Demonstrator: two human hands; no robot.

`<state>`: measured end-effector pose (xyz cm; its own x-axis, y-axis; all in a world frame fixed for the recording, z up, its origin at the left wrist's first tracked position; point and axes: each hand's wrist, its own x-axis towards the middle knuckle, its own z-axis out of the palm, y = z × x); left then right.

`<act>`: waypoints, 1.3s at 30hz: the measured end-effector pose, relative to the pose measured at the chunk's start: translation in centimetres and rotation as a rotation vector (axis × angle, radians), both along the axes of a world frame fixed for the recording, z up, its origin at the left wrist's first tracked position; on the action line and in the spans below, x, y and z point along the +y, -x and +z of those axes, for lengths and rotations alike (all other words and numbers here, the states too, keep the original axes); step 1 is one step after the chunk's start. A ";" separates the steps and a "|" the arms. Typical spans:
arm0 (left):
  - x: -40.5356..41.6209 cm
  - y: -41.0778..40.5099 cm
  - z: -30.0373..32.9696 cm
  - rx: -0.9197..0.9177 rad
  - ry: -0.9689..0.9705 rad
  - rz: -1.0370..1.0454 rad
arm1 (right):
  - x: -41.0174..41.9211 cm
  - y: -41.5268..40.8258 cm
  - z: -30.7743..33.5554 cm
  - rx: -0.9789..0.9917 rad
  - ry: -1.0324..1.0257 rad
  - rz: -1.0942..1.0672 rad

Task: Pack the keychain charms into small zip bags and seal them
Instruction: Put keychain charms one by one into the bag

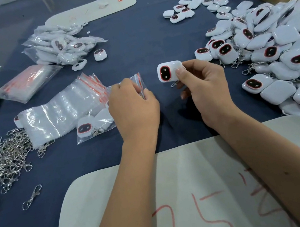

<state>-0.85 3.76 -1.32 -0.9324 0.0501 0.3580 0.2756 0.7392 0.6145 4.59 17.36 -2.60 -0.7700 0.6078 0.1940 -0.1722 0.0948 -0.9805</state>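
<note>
— So, starting out beyond the left hand (pixel 133 104): why the heap of clasps (pixel 8 155) and the fanned stack of empty bags (pixel 62 111) on that side?

— Supply within easy reach, I'd judge. The stack lies just outboard of the left hand, red zip strips fanned toward it, so one bag peels off at a time. A filled bag (pixel 93 127) rests right against that hand's outer edge.

— And the left hand itself?

— Fingers curled, pinching a single zip bag (pixel 137 83) near its red-striped mouth. The mouth stands away from the person and leans toward the other hand (ready to receive, probably). Whether it's already parted, I cannot tell.

— Then the charm?

— The keychain charm (pixel 170 71) sits in the gap between the two hands, just beyond the bag's mouth, raised off the blue cloth (pixel 153 40). The right hand (pixel 205 89) holds it with thumb and fingertips on its right end, the other fingers curled under.

— Which way does it point?

— Long axis roughly side to side; the dark, red-rimmed face is on the end toward the left hand. The small chain hangs below, near the right fingers.

— And past the right hand?

— The big pile of loose charms (pixel 272 50), close outboard for the next pick.
</note>
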 end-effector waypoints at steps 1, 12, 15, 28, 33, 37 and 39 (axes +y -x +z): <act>-0.1 0.1 0.1 -0.001 0.007 0.005 | 0.0 0.0 0.0 -0.001 0.003 -0.004; 0.9 -0.6 0.1 -0.033 -0.252 -0.196 | -0.2 -0.1 -0.2 0.021 -0.088 -0.070; 1.0 -0.6 -0.2 -0.023 -0.294 -0.211 | 0.1 0.0 -0.5 -0.011 -0.140 -0.114; 1.1 -1.3 0.2 0.166 -0.226 -0.307 | -0.6 -0.3 -0.2 -0.087 -0.400 -0.057; 1.0 -1.4 0.4 0.248 -0.262 -0.312 | -0.7 -0.2 -0.1 -0.122 -0.417 -0.126; 0.2 -0.6 0.4 0.271 -0.385 -0.312 | -0.5 -0.2 -0.2 -0.179 -0.488 -0.181; -0.3 -0.2 0.4 0.257 -0.426 -0.297 | -0.6 -0.3 -0.1 -0.184 -0.491 -0.204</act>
<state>-0.69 3.42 -0.94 -0.7807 0.0984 0.6171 0.6134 0.3095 0.7266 4.91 16.76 -2.75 -0.6939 0.6202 0.3659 0.0669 0.5615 -0.8248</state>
